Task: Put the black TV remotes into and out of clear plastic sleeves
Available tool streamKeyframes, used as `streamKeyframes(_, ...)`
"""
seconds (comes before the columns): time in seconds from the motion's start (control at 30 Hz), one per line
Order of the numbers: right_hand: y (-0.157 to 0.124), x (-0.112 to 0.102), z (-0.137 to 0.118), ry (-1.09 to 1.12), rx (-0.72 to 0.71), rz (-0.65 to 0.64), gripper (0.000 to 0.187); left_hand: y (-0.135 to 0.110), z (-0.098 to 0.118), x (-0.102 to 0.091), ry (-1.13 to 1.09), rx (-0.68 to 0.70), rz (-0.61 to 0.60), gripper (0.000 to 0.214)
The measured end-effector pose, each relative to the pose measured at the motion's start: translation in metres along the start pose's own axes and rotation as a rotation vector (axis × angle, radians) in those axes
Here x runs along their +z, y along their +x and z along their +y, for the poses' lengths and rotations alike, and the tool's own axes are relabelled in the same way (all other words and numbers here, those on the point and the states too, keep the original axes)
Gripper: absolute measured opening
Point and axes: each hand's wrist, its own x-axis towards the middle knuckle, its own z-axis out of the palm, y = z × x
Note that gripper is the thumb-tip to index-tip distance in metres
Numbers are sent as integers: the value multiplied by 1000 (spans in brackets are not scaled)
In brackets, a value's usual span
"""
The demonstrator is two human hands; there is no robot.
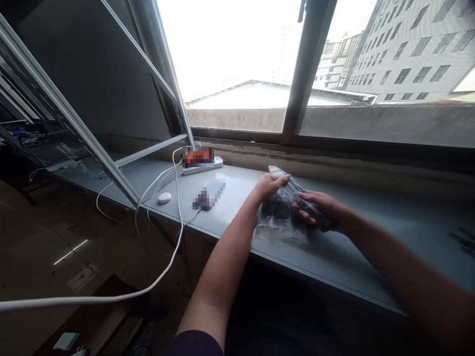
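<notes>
A clear plastic bag [280, 222] with dark contents lies at the front of the grey shelf, crumpled between my hands. My left hand [267, 188] pinches the bag's upper edge, its thumb pointing right along the plastic. On the other side, my right hand [321, 205] is wrapped round the bag's right part, thumb on top and fingertips curled beneath a fold. What exactly is inside the bag I cannot make out.
A white power strip [202, 168] with cables stands against the window wall. Nearer lie a blurred-out device [210, 194] on a cord and a round white puck [164, 198]. A metal frame [74, 113] slants across the left. Dark items [463, 240] lie far right.
</notes>
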Motion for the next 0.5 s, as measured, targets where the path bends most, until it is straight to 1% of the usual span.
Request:
streamKeyframes(0.1,2,-3,3,1,23,39,44,2,-3,-1,81,51,23,65)
streamKeyframes(0.17,3,-3,3,-5,32,43,43,1,-2,-1,111,75,32,65)
streamKeyframes(0.3,1,-1,1,-14,6,32,43,-4,5,1,48,94,60,67)
streamKeyframes(0.4,-2,1,-2,-8,-26,17,43,-5,8,2,18,63,20,70)
streamKeyframes(0.5,-2,0,-3,0,-34,5,44,-2,5,2,31,45,-13,67)
